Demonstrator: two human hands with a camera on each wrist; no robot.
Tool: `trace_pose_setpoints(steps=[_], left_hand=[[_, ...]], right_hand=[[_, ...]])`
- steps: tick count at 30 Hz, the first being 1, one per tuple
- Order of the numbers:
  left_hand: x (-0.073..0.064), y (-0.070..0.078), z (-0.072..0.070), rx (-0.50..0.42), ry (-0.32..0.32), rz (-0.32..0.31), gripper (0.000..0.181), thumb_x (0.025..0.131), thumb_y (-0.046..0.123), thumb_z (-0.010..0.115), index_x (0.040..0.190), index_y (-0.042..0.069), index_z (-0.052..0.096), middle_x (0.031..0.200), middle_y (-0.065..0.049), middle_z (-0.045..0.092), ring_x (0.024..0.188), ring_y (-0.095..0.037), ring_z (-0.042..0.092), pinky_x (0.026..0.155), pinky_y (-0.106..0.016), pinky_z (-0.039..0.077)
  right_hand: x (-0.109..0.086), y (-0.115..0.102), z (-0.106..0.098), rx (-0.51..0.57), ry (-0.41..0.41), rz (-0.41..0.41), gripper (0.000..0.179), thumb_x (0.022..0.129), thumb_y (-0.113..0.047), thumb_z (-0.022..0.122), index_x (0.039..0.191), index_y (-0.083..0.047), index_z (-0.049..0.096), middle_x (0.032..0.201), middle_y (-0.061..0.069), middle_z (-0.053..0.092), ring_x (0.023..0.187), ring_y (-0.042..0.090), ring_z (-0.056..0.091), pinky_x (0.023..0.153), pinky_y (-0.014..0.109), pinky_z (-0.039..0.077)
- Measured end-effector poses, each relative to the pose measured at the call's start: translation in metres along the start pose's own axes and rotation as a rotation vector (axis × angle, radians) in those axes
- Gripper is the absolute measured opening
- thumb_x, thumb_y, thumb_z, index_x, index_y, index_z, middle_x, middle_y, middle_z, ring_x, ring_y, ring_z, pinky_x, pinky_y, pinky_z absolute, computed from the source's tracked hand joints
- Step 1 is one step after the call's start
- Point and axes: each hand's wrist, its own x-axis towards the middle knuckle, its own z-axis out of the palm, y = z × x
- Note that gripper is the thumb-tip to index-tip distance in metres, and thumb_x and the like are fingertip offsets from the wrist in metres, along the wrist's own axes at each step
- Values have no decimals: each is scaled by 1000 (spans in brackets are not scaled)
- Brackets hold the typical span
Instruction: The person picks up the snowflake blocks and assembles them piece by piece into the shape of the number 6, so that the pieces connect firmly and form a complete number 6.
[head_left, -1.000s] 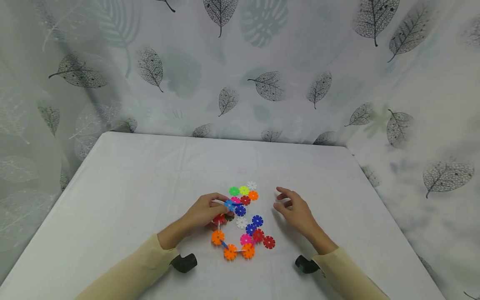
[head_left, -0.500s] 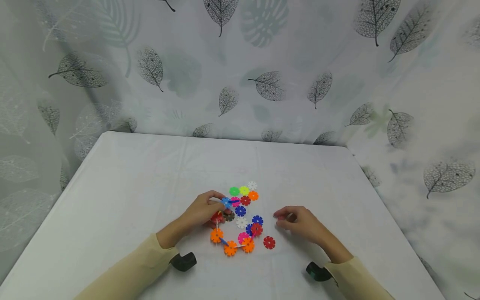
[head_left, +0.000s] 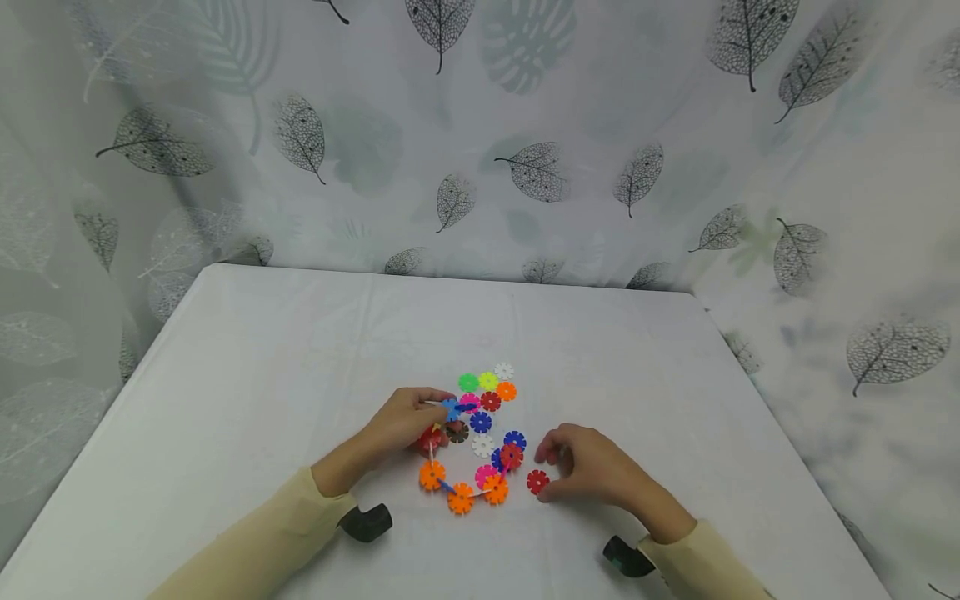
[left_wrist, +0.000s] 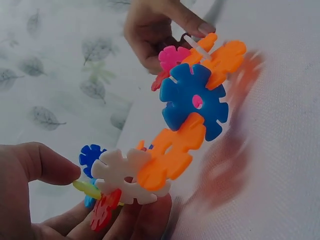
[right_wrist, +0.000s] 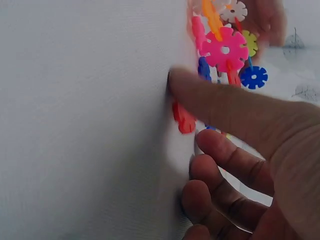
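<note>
My left hand [head_left: 405,421] pinches one end of a curved chain of interlocking snowflake discs. In the left wrist view a yellow disc [left_wrist: 86,189] of the chain sits between thumb and fingers, beside a red disc [left_wrist: 104,212] and a white disc [left_wrist: 117,172]. Orange discs [head_left: 461,499] form the chain's near side, and its other end has a pink disc [right_wrist: 227,47]. A loose red snowflake disc [head_left: 537,482] lies right of the chain. My right hand [head_left: 607,468] is spread beside it, thumb tip at its near edge and the fingers apart from the thumb.
Several loose discs lie on the white table beyond the chain, among them green [head_left: 468,382], yellow [head_left: 488,381], orange [head_left: 507,391] and dark blue [head_left: 481,422] ones. A leaf-print curtain [head_left: 570,225] hangs behind the table's back edge.
My right hand has come down and towards me to the loose red disc. The left hand keeps its pinch; the chain's right end has shifted slightly, away from the loose red disc.
</note>
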Motion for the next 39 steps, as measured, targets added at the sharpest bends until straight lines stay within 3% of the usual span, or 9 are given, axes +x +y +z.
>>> trace_pose_setpoints(steps=[9, 14, 17, 22, 26, 32, 36, 39], left_hand=[[-1, 0, -1, -17, -48, -9, 38, 96, 15, 58, 129, -4, 63, 94, -9, 75, 75, -24, 72, 68, -27, 57], [-1, -3, -2, -20, -134, 46, 35, 96, 15, 60, 125, -4, 67, 98, -11, 75, 81, -26, 73, 76, -29, 57], [0, -5, -3, -30, -192, 79, 33, 96, 15, 62, 124, -3, 68, 101, -12, 75, 85, -27, 74, 79, -30, 57], [0, -6, -2, -49, -260, 104, 33, 96, 13, 63, 125, -2, 66, 103, -12, 76, 87, -28, 74, 79, -29, 57], [-1, -5, 0, -47, -281, 118, 32, 96, 12, 63, 125, -2, 66, 102, -13, 76, 87, -27, 74, 74, -26, 55], [-1, -4, 2, -49, -277, 117, 32, 96, 12, 64, 125, -2, 67, 98, -15, 76, 80, -22, 72, 75, -26, 56], [-2, -4, 3, -40, -260, 105, 35, 96, 13, 65, 127, -2, 66, 94, -17, 75, 68, -18, 67, 63, -24, 54], [-2, -4, 3, -50, -245, 105, 37, 95, 11, 65, 128, -4, 65, 94, -18, 75, 68, -18, 67, 63, -24, 53]], right_hand=[[6, 9, -7, -3, 76, 94, 29, 72, -19, 92, 89, -21, 69, 81, -6, 61, 75, 16, 57, 65, 33, 51], [14, 13, -10, 54, 166, 116, 23, 77, -18, 89, 86, -21, 68, 80, -5, 61, 73, 17, 57, 63, 32, 52], [18, 11, -10, 108, 193, 69, 18, 82, -17, 86, 91, -19, 71, 80, -5, 64, 71, 17, 60, 63, 31, 54], [23, -1, -9, 240, 163, -27, 21, 88, -20, 80, 107, -14, 75, 83, -3, 71, 67, 20, 67, 64, 33, 57], [26, -11, -7, 325, 132, -63, 22, 92, -24, 77, 111, -13, 75, 86, -2, 74, 68, 23, 69, 67, 35, 55], [31, -21, -2, 439, 88, -52, 24, 94, -25, 75, 112, -10, 73, 89, 2, 75, 69, 26, 69, 79, 38, 55], [33, -24, 0, 475, 77, -44, 23, 94, -24, 75, 111, -10, 72, 89, 4, 75, 67, 27, 68, 78, 37, 56], [34, -26, 0, 492, 73, -39, 23, 94, -25, 75, 111, -10, 71, 89, 5, 75, 67, 27, 67, 77, 35, 57]])
